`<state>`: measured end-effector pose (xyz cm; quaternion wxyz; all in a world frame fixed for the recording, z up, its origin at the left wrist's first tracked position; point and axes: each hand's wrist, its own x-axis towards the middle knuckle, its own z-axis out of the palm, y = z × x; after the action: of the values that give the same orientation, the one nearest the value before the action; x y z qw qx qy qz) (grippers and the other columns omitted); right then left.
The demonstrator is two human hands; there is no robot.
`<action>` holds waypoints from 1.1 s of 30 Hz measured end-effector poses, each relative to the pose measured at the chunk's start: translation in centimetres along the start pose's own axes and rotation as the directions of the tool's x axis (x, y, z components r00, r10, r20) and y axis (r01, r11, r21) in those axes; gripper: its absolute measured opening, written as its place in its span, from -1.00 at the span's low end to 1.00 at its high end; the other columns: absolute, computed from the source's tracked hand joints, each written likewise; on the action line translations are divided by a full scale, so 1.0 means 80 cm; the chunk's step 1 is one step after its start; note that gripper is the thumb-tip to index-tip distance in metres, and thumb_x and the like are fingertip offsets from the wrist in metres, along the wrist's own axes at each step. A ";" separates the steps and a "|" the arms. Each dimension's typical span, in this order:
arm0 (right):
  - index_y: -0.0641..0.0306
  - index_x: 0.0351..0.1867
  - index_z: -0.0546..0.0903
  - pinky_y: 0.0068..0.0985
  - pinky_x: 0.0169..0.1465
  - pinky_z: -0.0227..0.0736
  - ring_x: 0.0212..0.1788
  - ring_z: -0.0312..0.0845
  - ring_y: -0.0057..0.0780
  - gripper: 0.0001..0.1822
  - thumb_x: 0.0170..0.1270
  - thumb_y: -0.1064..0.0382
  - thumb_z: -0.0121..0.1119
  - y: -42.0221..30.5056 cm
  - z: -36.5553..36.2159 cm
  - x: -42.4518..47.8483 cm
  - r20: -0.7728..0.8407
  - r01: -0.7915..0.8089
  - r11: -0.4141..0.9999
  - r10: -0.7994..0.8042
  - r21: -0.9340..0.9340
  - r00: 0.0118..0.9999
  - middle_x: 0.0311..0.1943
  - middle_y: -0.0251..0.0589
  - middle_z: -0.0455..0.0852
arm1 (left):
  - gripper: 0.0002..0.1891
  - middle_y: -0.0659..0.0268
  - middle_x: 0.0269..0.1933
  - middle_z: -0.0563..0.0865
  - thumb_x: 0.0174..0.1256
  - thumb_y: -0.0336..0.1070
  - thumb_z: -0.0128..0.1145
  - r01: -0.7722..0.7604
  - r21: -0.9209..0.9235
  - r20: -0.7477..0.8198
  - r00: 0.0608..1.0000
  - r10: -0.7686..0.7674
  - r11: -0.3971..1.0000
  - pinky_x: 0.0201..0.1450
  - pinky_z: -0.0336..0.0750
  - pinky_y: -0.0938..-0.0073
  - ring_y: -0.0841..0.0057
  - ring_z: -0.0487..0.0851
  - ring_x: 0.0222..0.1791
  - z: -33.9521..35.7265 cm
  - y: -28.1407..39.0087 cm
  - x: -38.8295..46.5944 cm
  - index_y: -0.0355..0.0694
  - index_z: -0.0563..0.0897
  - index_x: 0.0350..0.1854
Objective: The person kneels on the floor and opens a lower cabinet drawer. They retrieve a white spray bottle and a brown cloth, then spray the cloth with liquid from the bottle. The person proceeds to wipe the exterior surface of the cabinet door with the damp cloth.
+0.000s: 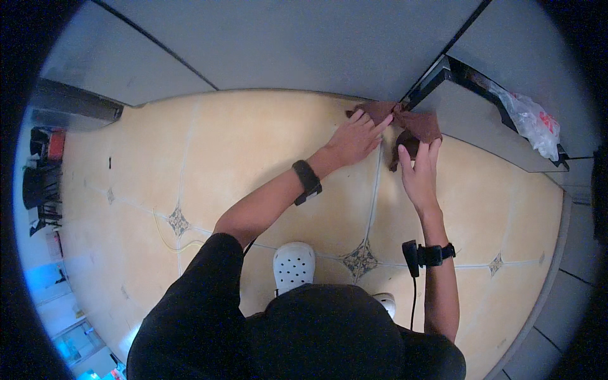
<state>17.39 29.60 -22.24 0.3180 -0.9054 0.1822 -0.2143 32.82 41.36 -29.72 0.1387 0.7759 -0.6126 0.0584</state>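
A brown cloth [420, 124] lies bunched where the floor meets the grey panels, by the corner of the pulled-out panel. My left hand [356, 137] rests on the cloth's left part, palm down, with the fingers spread towards the panel's foot. The cloth's right part is pinched between the thumb and fingers of my right hand [420, 166], where a darker fold hangs down to the tiles. Both wrists wear black straps.
An open drawer or bin front [484, 123] juts out at the right, with a clear plastic bag [534, 124] over its edge. A white clog [294, 267] stands on the beige tiled floor [266, 142]. A thin yellowish cord [164, 240] lies at the left.
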 end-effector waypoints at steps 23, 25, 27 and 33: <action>0.41 0.36 0.24 -0.15 0.40 0.09 0.35 0.13 0.23 -0.41 0.40 0.25 0.16 0.018 0.021 0.001 -0.143 0.039 0.998 -0.044 -0.040 0.989 0.29 0.28 0.22 | -0.23 0.16 -0.18 0.66 0.31 -0.27 0.10 0.057 0.140 -0.046 0.998 -0.051 0.988 0.35 0.23 0.15 0.26 0.54 -0.04 -0.032 0.000 0.005 -0.19 0.11 0.56; 0.41 0.35 0.25 -0.14 0.40 0.08 0.34 0.13 0.24 -0.42 0.40 0.26 0.16 0.020 0.022 -0.006 -0.142 -0.001 1.000 -0.003 -0.027 0.990 0.30 0.29 0.22 | -0.22 0.17 -0.17 0.66 0.30 -0.28 0.11 0.069 0.169 -0.028 0.997 -0.065 0.983 0.35 0.22 0.16 0.27 0.54 -0.02 -0.042 0.004 0.008 -0.18 0.11 0.57; 0.41 0.35 0.24 -0.15 0.41 0.06 0.36 0.11 0.24 -0.42 0.40 0.27 0.16 0.022 0.015 -0.002 -0.075 -0.024 1.000 0.024 0.001 0.997 0.31 0.29 0.21 | -0.23 0.18 -0.15 0.66 0.30 -0.28 0.11 0.095 0.208 -0.097 0.992 -0.076 0.973 0.35 0.22 0.17 0.28 0.54 0.00 -0.069 0.008 0.018 -0.17 0.12 0.57; 0.36 0.28 0.34 -0.08 0.34 0.14 0.26 0.22 0.24 -0.46 0.30 0.31 0.23 0.024 0.016 -0.002 -0.134 0.045 0.999 -0.045 -0.007 0.990 0.20 0.24 0.35 | -0.22 0.16 -0.12 0.66 0.28 -0.29 0.10 0.049 0.242 0.017 0.998 -0.055 0.969 0.39 0.18 0.13 0.25 0.54 0.03 -0.068 0.014 0.016 -0.18 0.11 0.57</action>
<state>17.53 28.87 -24.43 0.2985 -0.8935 0.1830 -0.2813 32.51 41.52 -24.08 0.0376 0.8034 -0.5820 0.1196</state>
